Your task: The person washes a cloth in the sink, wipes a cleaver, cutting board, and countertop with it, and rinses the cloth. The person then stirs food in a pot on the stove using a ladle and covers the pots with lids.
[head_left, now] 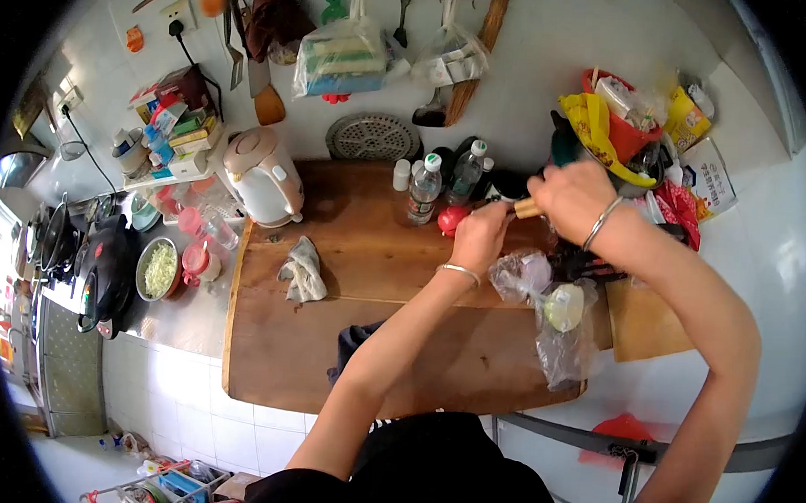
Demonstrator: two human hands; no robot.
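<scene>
1. Grip: right hand (578, 201) closed round a wooden stick (528, 207); left hand (482, 237) curled at its end, hold hidden. Both hover over the worktop's (282, 354) back-right corner.
2. Clear bag (567, 358) by the right edge: produce (564, 307) seemingly still wrapped.
3. Stick: picking up looks done; what is left, I cannot tell.

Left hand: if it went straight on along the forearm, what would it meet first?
Probably the wooden handle at the right hand, then that hand itself; both sit just beyond the left hand. Depth is unclear, so it might pass under.
</scene>
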